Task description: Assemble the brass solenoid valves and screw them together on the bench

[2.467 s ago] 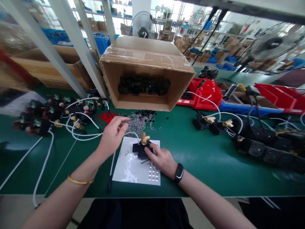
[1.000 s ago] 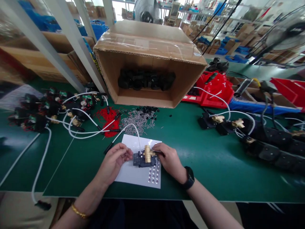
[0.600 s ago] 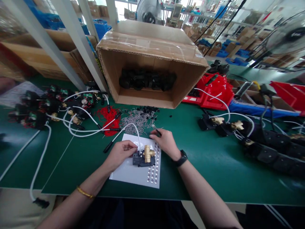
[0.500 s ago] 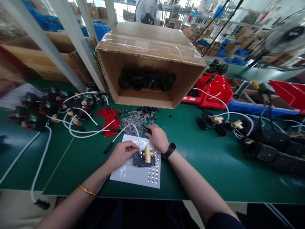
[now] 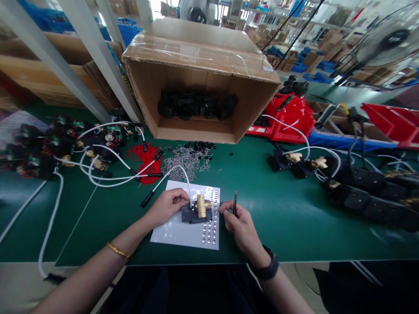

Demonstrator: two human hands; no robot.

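Note:
My left hand (image 5: 169,207) is closed at the left rear edge of a black plastic housing (image 5: 190,215), its fingertips pinched by the cable's base. A brass valve body (image 5: 202,206) sits on top of the housing. A white cable (image 5: 178,167) arches from it to a black connector (image 5: 147,199). My right hand (image 5: 240,222) is closed around dark, slender tweezers (image 5: 235,203) pointing upward, to the right of the housing. Whether its thumb and forefinger also pinch something small, I cannot tell. Under the housing lies a white sheet (image 5: 170,235) with rows of round silver dots.
Loose screws (image 5: 186,161) and red wire loops (image 5: 145,161) lie beyond the sheet. An open cardboard box (image 5: 199,50) with black parts stands behind. Wired valve assemblies (image 5: 42,150) crowd the left; black housings (image 5: 356,209) and red bins (image 5: 291,122) are at right.
My right hand has moved from the screw pile back toward me and to the right of the sheet, with the tweezers now upright. My left hand stays at the housing.

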